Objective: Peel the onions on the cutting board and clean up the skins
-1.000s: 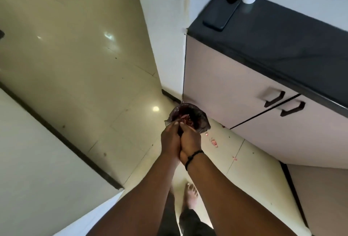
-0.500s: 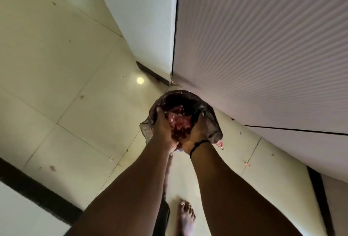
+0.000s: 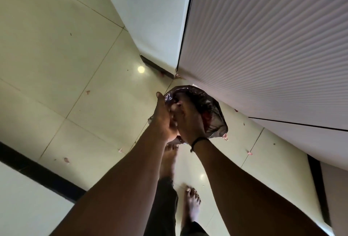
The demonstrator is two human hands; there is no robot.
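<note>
Both hands point(image 3: 177, 117) over skin-filled bag point(image 3: 211, 111)

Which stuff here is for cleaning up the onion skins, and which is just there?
For the job:
bag
skins in the bag
skin bits on the floor
left hand
right hand

Just there:
cabinet
wall
wristband

Soft, even daylight fills the wide-angle picture, a small round glare spot point(image 3: 141, 69) shines on the glossy floor point(image 3: 56, 56), the forearms in the foreground sit in deep shadow, straight edges bow toward the corners, and the whole frame looks slightly soft.
</note>
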